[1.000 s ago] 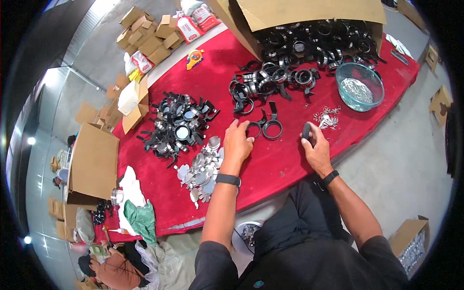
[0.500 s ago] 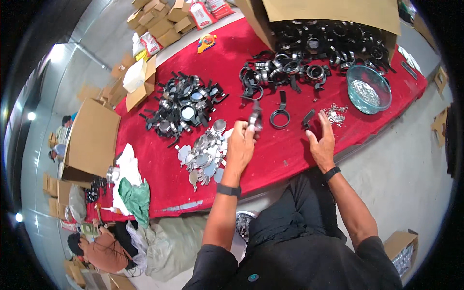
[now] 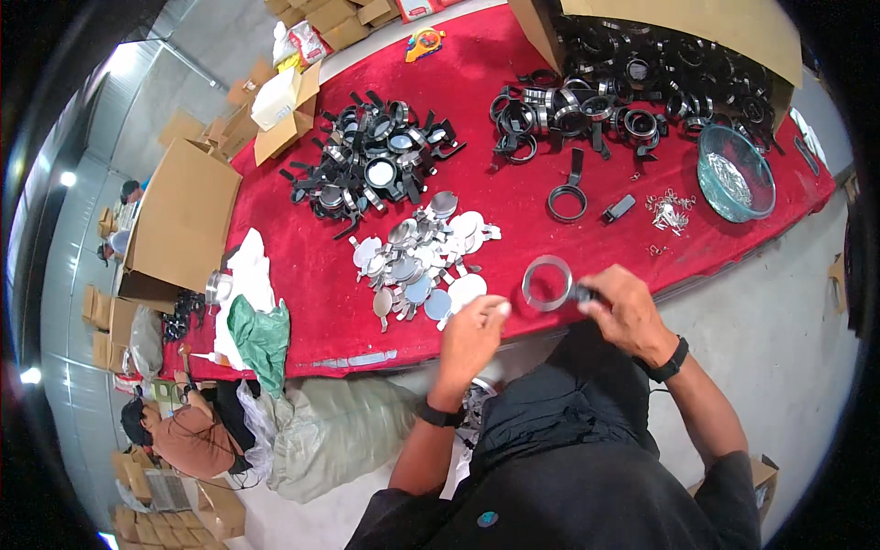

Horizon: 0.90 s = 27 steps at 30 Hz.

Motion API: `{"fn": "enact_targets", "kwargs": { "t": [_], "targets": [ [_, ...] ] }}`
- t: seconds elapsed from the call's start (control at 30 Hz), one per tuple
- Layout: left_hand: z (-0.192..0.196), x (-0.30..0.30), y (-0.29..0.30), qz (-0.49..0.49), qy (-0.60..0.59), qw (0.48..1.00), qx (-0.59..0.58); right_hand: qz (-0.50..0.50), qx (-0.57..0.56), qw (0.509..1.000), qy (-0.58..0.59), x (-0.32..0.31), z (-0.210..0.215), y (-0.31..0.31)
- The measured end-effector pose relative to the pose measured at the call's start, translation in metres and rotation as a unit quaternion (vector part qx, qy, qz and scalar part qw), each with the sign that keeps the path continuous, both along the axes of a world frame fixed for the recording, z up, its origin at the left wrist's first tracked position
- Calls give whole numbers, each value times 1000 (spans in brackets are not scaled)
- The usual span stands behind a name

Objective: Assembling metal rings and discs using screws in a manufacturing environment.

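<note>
The red table (image 3: 513, 211) is spread wide. At its six o'clock edge the right hand (image 3: 628, 312) is pinched on a ring frame's (image 3: 547, 282) handle; rigid, light, best gripped there. At eight o'clock, left-hand (image 3: 472, 335) fingers are curled together over a round lens (image 3: 466, 291), likely fragile.

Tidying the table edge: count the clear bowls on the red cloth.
1. The clear bowl sits on the red cloth at its far right, beside the big open box; others may be hidden.
</note>
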<state>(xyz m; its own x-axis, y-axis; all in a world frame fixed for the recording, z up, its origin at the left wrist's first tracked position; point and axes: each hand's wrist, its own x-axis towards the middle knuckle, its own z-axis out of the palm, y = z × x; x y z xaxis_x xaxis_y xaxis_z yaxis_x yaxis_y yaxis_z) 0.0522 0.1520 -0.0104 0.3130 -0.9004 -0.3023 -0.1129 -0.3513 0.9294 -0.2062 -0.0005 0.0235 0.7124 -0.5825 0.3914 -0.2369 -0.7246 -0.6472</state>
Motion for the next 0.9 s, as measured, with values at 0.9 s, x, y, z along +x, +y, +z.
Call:
{"fn": "enact_targets", "kwargs": {
  "t": [0.9],
  "targets": [
    [19,24,-25,182,-342,922,29,-229,45,971,-42,25,-50,-6]
  ]
}}
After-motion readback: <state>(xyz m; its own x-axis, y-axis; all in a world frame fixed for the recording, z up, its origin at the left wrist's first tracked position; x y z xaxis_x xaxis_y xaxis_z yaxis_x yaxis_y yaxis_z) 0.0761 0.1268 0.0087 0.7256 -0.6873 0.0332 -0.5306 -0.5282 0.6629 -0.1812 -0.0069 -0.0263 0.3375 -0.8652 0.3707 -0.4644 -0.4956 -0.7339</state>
